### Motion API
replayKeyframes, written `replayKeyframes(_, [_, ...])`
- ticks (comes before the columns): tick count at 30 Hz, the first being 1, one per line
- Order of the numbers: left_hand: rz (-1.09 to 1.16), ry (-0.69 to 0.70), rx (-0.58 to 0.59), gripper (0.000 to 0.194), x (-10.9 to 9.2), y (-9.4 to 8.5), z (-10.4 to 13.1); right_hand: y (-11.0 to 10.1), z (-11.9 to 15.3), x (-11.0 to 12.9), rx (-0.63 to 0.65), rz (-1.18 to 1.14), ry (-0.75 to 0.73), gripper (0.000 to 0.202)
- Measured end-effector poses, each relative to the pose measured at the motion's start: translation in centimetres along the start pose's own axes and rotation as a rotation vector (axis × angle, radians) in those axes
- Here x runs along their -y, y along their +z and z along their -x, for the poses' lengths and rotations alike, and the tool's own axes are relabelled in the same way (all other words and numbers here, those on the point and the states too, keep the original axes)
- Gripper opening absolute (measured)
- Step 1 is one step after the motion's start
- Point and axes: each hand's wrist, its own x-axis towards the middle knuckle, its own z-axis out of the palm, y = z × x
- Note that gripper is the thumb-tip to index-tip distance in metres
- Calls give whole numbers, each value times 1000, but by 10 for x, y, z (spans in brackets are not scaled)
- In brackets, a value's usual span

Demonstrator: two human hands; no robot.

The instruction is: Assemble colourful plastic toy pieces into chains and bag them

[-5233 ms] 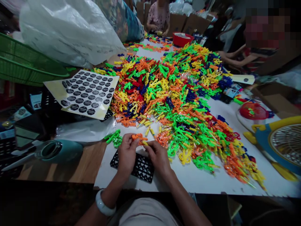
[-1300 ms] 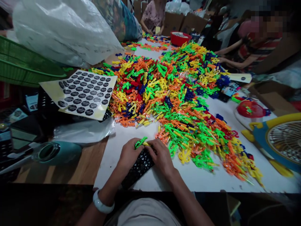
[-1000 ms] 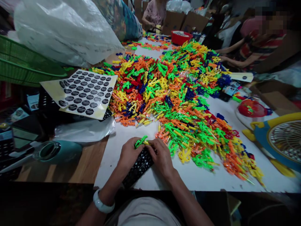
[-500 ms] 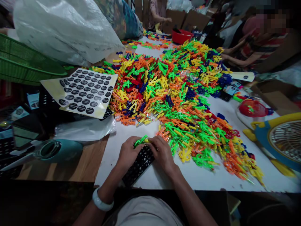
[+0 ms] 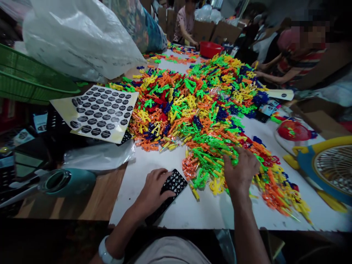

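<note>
My left hand (image 5: 154, 190) rests on a black perforated plastic block (image 5: 176, 183) near the table's front edge. Its thumb and fingers are apart over the block, and some fingertips are hidden. Stretched over the near side of a big heap of small bright plastic pieces (image 5: 189, 96), my right hand (image 5: 241, 172) has its thumb spread from its fingers. Its fingertips touch or hover over green and yellow pieces (image 5: 211, 157); contact is hard to make out. A piece with a yellow end (image 5: 195, 193) lies just right of the block.
Sheets of black octagonal stickers (image 5: 100, 112) and a clear plastic bag (image 5: 99, 156) lie to the left. Nearby are an open teal bottle (image 5: 74, 181) and a green basket (image 5: 30, 75). A blue-yellow fan (image 5: 327, 165) stands right. Another person's arm (image 5: 286, 79) is across the heap.
Both hands were together pinching a small green and yellow piece above the black block. They have separated: the left has lowered onto the block, the right has moved right to the heap.
</note>
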Motion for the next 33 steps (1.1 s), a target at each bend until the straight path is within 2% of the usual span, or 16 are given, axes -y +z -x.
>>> replayKeyframes(1, [-40, 16, 43, 53, -1, 1, 1, 8, 0, 4, -22, 36, -65, 34])
replayKeyframes(2, [-72, 25, 75, 54, -1, 1, 1, 19, 3, 12, 25, 10, -132, 32])
replayKeyframes(4, [-115, 39, 122, 51, -3, -1, 0, 49, 10, 34, 248, -157, -273, 28])
replayKeyframes(6, [-137, 48, 149, 41, -5, -6, -2, 82, 16, 58, 451, -181, -397, 38])
replayKeyframes(8, [-154, 26, 119, 30, -4, -14, -9, 105, 18, 75, 573, -101, -476, 41])
replayKeyframes(10, [-193, -28, 9, 27, -2, -20, -21, 116, 16, 84, 618, -24, -511, 38])
replayKeyframes(14, [-362, -203, -259, 33, 5, -23, -63, 119, 7, 85, 648, 78, -542, 32])
replayKeyframes(17, [-414, -280, -287, 34, 6, -16, -94, 121, 1, 85, 672, 154, -535, 30])
replayKeyframes(19, [-435, -306, -271, 29, 5, -11, -104, 125, 1, 85, 670, 185, -522, 27])
replayKeyframes(22, [-463, -334, -249, 26, 3, -11, -102, 128, 9, 86, 652, 206, -500, 27])
replayKeyframes(27, [-486, -390, -212, 22, 3, -17, -82, 119, 27, 83, 675, 197, -430, 25])
replayKeyframes(33, [-443, -447, -205, 19, 3, -21, -76, 125, 14, 85, 702, 31, -360, 34])
